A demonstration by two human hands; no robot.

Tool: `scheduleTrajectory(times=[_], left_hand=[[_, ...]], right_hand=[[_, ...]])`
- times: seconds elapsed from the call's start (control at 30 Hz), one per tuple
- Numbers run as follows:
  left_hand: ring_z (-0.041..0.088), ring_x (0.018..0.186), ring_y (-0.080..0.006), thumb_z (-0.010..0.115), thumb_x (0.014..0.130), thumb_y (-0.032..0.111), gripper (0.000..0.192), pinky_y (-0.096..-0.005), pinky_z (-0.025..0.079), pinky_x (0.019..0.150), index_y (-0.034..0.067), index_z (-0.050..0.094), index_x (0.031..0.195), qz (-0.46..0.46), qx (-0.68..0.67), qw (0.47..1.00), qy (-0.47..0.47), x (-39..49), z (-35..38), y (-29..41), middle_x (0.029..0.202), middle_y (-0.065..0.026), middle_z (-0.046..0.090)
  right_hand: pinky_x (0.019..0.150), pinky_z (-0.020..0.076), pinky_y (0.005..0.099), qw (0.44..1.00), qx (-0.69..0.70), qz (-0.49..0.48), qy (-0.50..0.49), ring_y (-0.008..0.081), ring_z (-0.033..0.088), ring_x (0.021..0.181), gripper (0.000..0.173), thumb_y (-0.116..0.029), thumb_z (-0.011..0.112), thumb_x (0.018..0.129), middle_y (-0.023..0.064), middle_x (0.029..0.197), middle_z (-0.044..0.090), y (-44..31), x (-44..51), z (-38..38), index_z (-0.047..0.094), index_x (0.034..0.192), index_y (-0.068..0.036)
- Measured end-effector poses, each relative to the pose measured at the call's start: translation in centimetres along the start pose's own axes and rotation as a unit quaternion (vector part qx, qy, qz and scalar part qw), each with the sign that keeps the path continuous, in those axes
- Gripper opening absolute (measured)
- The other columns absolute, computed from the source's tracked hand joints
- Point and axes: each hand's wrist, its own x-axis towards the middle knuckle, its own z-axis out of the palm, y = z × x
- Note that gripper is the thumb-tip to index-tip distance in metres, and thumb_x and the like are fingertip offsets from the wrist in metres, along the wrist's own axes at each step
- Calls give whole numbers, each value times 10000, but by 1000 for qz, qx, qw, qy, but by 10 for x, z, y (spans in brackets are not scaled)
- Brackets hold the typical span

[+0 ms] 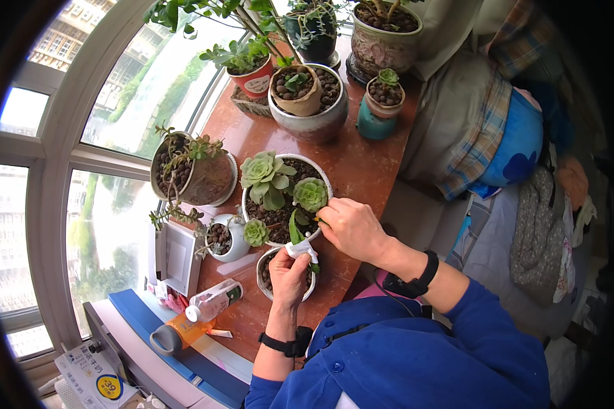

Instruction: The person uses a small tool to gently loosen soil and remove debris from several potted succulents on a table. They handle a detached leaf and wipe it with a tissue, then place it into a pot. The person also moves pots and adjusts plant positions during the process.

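My left hand [288,280] pinches a piece of white tissue or cloth [301,248] between thumb and fingers. The white piece is wrapped around a long green leaf [295,230], whose pointed upper part sticks out above. My right hand [355,230] grips a small, thin yellow-and-dark object [321,220], mostly hidden by the fingers, close to the leaf. Both hands are over the near side of a wide round pot [329,180] planted with rosette succulents [264,174]. Under my left hand stands a smaller white pot [262,286], partly covered by it.
More potted plants surround the work on the reddish table [360,166], among them a trailing succulent's pot [210,179] and a grey glazed pot [307,122]. A clear bottle [217,297] and an orange bottle [187,330] lie at the lower left. Windows [128,220] line the left.
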Motion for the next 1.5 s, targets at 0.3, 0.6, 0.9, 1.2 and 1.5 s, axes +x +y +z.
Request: scheduleTrajectory(times=[0.3,0.6,0.9,1.2,1.5], left_hand=[[634,814,-106,693,862,50,196,-250,506,766,-1,640,1043,-42,23,999,14,-7,-10,-4,944,-51,688],[631,806,-94,690,868,64,200,-239,505,760,-1,639,1050,-51,25,998,34,-14,-17,-1,940,-44,688],[635,796,-102,680,873,60,177,-244,509,746,-2,639,1033,-48,25,998,22,-11,-11,-2,928,-54,690],[635,780,-104,667,878,56,169,-237,510,731,-5,630,1031,-53,20,998,33,-11,-10,0,912,-56,686],[635,768,-103,672,872,49,193,-242,513,723,-12,627,1049,-72,7,997,31,-12,-13,-1,919,-55,686]], right_hand=[[659,523,398,1000,-4,9,-5,298,619,775,106,-86,672,766,106,786,577,0,-1,-1,603,828,-34],[620,505,393,1000,25,13,-3,299,608,684,98,-77,656,755,111,737,579,-2,-1,-24,636,837,-29],[597,496,383,994,109,12,-2,296,600,666,108,-85,655,761,109,737,580,-13,-15,-52,637,847,-22],[593,475,379,990,136,41,23,317,600,659,134,-59,677,781,141,767,605,5,-11,-24,654,900,-3],[641,511,406,992,118,37,8,333,622,717,144,-122,672,794,143,794,621,10,-10,-22,646,865,0]])
